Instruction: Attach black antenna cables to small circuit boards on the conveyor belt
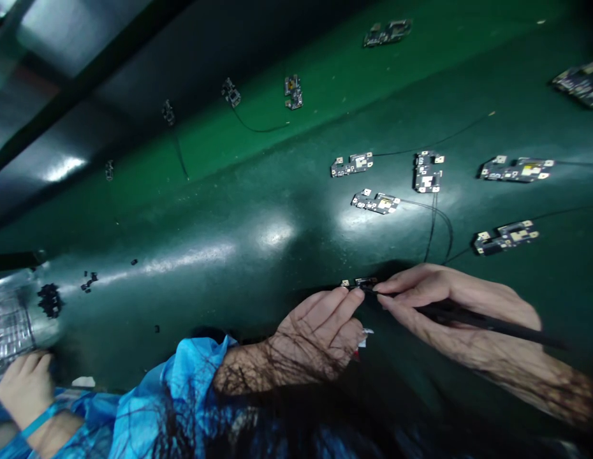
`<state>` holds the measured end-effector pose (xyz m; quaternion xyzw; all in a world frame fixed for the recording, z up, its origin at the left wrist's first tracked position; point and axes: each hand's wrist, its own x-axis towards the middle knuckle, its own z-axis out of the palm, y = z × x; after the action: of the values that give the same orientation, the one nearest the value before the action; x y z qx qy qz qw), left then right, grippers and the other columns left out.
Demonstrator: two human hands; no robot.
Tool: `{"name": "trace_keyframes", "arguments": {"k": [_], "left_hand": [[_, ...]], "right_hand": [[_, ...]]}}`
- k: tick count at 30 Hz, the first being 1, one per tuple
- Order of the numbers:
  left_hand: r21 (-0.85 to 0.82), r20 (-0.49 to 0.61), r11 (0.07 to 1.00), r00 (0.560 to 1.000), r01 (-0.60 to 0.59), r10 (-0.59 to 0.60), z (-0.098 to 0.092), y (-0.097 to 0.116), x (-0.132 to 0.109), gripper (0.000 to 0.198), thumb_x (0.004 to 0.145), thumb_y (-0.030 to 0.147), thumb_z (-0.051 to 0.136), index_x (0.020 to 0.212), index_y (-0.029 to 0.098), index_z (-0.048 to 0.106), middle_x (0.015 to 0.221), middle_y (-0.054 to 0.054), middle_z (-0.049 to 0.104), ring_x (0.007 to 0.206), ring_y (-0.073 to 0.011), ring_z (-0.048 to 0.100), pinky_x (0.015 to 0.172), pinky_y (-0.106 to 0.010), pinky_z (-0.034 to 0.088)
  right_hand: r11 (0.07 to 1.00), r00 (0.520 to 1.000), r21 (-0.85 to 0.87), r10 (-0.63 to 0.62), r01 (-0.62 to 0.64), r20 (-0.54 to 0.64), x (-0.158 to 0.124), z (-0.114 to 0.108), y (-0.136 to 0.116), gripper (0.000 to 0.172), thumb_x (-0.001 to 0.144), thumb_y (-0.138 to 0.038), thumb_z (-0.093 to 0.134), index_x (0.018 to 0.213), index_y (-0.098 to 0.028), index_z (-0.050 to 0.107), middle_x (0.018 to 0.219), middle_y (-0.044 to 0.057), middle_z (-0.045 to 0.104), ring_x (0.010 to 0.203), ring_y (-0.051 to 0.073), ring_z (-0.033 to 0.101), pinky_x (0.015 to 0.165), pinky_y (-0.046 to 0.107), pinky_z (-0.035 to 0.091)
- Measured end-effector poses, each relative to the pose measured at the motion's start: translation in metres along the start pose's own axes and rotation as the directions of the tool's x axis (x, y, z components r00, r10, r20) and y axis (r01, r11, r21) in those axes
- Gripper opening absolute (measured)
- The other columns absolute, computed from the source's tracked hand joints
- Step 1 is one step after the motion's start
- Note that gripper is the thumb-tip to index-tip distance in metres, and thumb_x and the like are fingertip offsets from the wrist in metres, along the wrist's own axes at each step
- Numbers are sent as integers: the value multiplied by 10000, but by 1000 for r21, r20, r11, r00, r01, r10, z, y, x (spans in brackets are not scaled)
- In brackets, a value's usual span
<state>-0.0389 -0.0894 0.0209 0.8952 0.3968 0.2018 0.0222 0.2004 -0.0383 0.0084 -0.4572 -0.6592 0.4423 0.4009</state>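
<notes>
My left hand [322, 328] is closed, its fingertips pinching a small circuit board [366, 281] just above the green work surface. Between the fingers of my right hand [435, 290] is a slim black tool, apparently tweezers [492, 322], with its tip at the board's right end. Both hands meet there, and the fingers hide most of the board's lower edge. A small white and red scrap [366, 338] shows beside my left palm. Dark strands of hair hang across the lower part of the view.
Several circuit boards [428, 172] with thin black cables lie beyond my hands, others on the brighter green strip [258, 105]. At left are a pile of small black parts [49, 299], a clear plastic bag [9, 325] and another person's hand [26, 386] with a blue wristband.
</notes>
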Motion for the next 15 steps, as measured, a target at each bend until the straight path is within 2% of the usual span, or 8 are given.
{"name": "trace_keyframes", "arguments": {"k": [4, 8, 12, 15], "left_hand": [[-11, -38, 1000, 999, -6, 5, 4, -1, -3, 365, 1183, 220, 549, 979, 251, 850, 1280, -77, 968, 1220, -204, 900, 1122, -284, 715], [16, -73, 999, 996, -50, 51, 8, -2, -9, 322, 1151, 269, 614, 925, 272, 843, 1261, -84, 967, 1258, -226, 888, 1211, -323, 697], [13, -47, 996, 995, -88, 88, 13, 0, -26, 235, 1080, 382, 735, 883, 338, 856, 1368, -7, 945, 1344, -219, 835, 1202, -318, 698], [20, -68, 995, 993, -100, 102, 19, 3, -41, 229, 1054, 415, 730, 892, 397, 891, 1389, 101, 930, 1410, -194, 788, 1164, -306, 692]], "right_hand": [[1000, 1000, -9, -4, 4, -1, -1, 2, 3, 229, 959, -148, 893, 854, -316, 779, 901, -3, 913, 719, 206, 885, 704, 272, 748], [1000, 1000, 12, -27, 27, -14, 1, 3, 3, 237, 950, -136, 888, 859, -317, 765, 892, -6, 904, 723, 207, 884, 693, 274, 745], [997, 994, 22, -75, 77, -80, 3, -5, 3, 213, 980, -115, 856, 1001, -323, 814, 966, 12, 923, 827, 213, 917, 749, 269, 761], [965, 975, -150, -220, 213, -25, 4, -11, 9, 311, 995, -60, 801, 1134, -333, 853, 1055, 30, 941, 861, 222, 924, 809, 298, 778]]}}
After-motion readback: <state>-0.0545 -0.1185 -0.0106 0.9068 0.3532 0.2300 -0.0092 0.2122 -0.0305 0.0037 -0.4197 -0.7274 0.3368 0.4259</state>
